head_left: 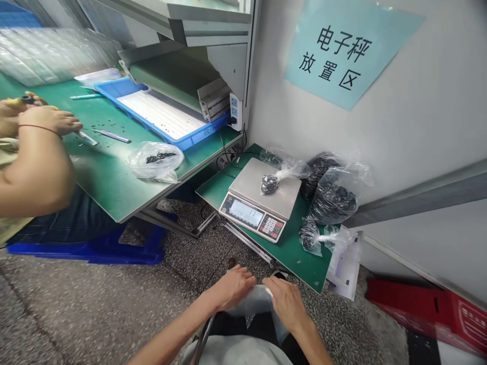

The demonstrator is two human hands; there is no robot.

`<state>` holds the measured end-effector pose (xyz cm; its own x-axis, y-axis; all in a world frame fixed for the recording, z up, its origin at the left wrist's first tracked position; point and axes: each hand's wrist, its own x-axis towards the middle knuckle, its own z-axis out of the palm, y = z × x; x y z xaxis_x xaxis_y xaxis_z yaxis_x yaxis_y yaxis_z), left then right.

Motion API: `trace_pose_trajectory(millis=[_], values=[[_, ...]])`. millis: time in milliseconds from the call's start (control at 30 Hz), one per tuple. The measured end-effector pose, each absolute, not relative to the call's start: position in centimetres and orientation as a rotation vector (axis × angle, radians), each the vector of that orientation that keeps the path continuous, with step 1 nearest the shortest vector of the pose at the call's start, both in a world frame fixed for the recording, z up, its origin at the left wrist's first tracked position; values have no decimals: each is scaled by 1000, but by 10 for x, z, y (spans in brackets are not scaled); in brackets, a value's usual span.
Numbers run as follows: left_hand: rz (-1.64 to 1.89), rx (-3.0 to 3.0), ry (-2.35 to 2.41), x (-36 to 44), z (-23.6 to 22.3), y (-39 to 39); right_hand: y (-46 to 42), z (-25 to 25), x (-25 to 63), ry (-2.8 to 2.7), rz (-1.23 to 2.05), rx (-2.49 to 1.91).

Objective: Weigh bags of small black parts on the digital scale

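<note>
In the head view, my left hand [236, 287] and my right hand [284, 300] are close together above my lap. Fingers curled, they pinch the upper edge of what looks like a clear plastic bag [256, 296], whose lower part blends with my clothes. Beyond my hands stands an electronic scale [262, 197] with a lit display. On its steel pan lies a small knotted bag of black pieces [270, 184]. Another knotted bag of black pieces [310, 237] rests to the right of the scale, near the edge of the small green table [300, 266].
Larger bags of black pieces [335, 200] lean by the wall. At left, a co-worker's hand [49, 120] works at a green bench [114, 195] with an open bag of black bits [158, 159] and a blue tray [177, 143]. A blue stool [146, 256] and red box [414, 309] stand low.
</note>
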<state>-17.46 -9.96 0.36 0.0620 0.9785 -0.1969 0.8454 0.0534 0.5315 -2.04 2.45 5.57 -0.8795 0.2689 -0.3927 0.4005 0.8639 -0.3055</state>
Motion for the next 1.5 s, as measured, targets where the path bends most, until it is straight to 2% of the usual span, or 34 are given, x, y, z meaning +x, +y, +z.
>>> trace_pose_trajectory(millis=[167, 267, 333, 467, 733, 933, 1133, 1500], values=[[368, 1832, 1859, -184, -8, -96, 28, 50, -21, 2672, -707, 585], [348, 1774, 1879, -190, -18, -106, 39, 32, -27, 2680, -968, 541], [325, 1707, 1910, -194, -27, -115, 49, 18, -34, 2730, -1004, 622], [288, 1624, 1942, -202, -43, -134, 66, -4, -54, 2745, -786, 840], [251, 1504, 1929, -231, -53, -160, 75, -13, -76, 2621, -370, 863], [142, 1270, 2090, -256, -63, -179, 76, -15, -87, 2577, -289, 837], [25, 934, 2315, -270, -92, -216, 79, -16, -94, 2572, -244, 839], [92, 792, 2401, -251, -122, -246, 86, -13, -98, 2508, -303, 846]])
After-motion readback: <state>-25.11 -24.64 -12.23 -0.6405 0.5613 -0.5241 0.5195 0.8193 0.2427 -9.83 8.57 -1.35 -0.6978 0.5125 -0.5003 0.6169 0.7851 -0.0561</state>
